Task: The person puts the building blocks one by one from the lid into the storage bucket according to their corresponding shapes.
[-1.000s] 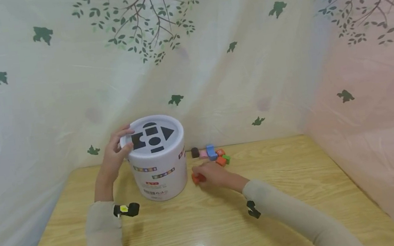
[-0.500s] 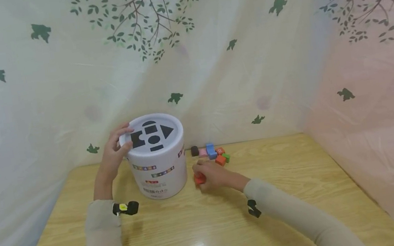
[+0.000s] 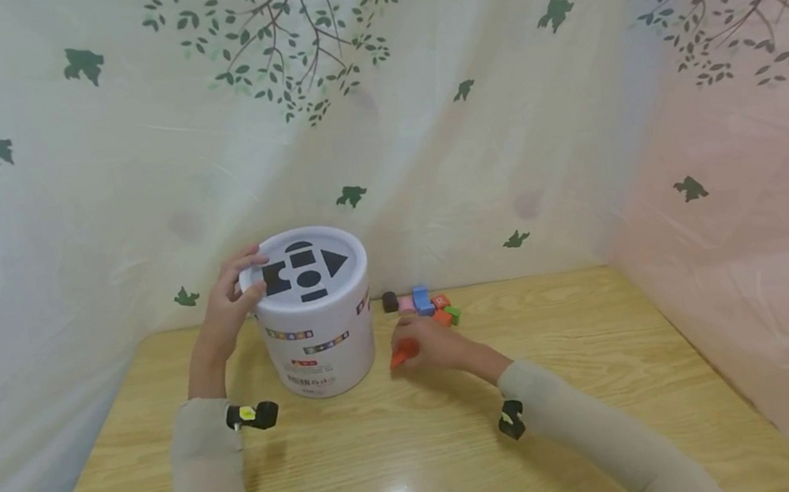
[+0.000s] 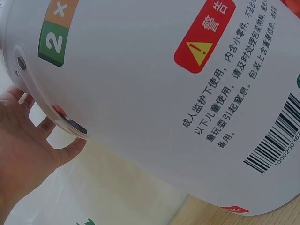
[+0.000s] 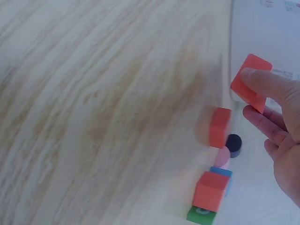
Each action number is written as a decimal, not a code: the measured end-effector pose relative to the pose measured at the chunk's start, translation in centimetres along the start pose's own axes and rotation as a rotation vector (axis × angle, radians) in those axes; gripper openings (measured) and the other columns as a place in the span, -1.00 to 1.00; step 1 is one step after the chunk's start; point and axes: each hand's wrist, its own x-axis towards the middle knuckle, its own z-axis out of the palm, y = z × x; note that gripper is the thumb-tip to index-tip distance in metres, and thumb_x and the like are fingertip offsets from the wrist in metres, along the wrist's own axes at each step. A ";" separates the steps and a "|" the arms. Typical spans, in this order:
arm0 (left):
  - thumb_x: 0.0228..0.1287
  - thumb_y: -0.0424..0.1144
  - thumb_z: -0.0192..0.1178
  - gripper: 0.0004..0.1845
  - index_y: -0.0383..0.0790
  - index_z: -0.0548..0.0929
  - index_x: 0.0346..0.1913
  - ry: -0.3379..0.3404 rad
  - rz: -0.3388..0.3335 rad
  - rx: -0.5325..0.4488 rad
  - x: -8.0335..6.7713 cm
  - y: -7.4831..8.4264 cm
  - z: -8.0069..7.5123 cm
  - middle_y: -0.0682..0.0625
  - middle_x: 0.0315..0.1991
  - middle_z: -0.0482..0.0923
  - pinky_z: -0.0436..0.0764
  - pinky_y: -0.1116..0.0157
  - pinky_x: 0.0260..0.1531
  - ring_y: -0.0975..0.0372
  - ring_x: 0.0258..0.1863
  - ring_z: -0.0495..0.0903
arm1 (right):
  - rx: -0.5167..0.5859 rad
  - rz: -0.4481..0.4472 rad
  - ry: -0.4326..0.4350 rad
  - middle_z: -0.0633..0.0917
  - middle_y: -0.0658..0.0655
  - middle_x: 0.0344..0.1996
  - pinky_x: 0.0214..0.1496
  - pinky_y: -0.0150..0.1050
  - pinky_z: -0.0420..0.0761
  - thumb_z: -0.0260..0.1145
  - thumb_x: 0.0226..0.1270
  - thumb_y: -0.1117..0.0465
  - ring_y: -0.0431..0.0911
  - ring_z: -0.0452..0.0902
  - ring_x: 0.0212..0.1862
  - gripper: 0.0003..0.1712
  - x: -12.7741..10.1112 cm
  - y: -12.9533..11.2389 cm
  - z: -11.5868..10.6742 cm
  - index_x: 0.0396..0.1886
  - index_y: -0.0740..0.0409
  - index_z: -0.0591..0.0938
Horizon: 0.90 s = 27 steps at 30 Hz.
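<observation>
The camera on my head looks forward and down from above, taking in the whole light wooden counter, with both my sleeves rising from the bottom edge and the white cylindrical tub with black shape holes in its lid left of centre. The camera on my left wrist sits very near that tub, whose printed wall fills nearly the frame; my left hand shows at lower left. The camera on my right wrist looks along the counter, close to the small coloured wooden blocks at lower right, also seen mid-frame from my head.
</observation>
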 end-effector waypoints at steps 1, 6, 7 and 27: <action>0.41 -0.30 0.12 -0.51 -0.38 0.41 0.35 -0.001 -0.001 -0.001 0.0 0.0 0.0 -0.09 0.63 0.04 -0.01 -0.35 0.52 -0.12 0.62 -0.06 | -0.005 -0.021 0.018 0.68 -0.02 -0.16 0.06 -0.26 0.63 0.57 0.16 0.16 -0.15 0.50 -0.04 -0.78 -0.1 0.0 -0.2 -0.21 0.06 0.75; 0.40 -0.30 0.12 -0.50 -0.36 0.41 0.36 -0.003 -0.014 0.007 0.0 0.0 0.1 -0.08 0.63 0.03 -0.01 -0.34 0.52 -0.11 0.62 -0.06 | -0.025 -0.138 0.145 0.72 0.09 -0.16 0.19 -0.08 0.62 0.57 0.12 0.29 0.00 0.55 0.05 -0.82 -0.4 0.0 -1.5 -0.27 0.13 0.76; 0.41 -0.30 0.12 -0.50 -0.35 0.41 0.36 -0.003 -0.016 0.010 0.0 0.0 0.1 -0.08 0.63 0.03 -0.02 -0.34 0.53 -0.11 0.62 -0.07 | -0.027 -0.150 0.174 0.71 0.13 -0.13 0.21 -0.05 0.62 0.57 0.11 0.32 0.02 0.56 0.08 -0.82 -0.5 -0.1 -1.8 -0.28 0.13 0.76; 0.44 -0.32 0.08 -0.52 -0.34 0.40 0.37 0.001 -0.009 0.027 -0.1 0.1 0.1 -0.09 0.64 0.02 -0.04 -0.34 0.53 -0.13 0.63 -0.09 | -0.446 -0.289 0.625 0.73 0.23 0.00 0.30 0.13 0.45 0.56 0.14 0.34 0.14 0.54 0.10 -0.76 2.6 -4.7 -13.1 -0.18 0.16 0.75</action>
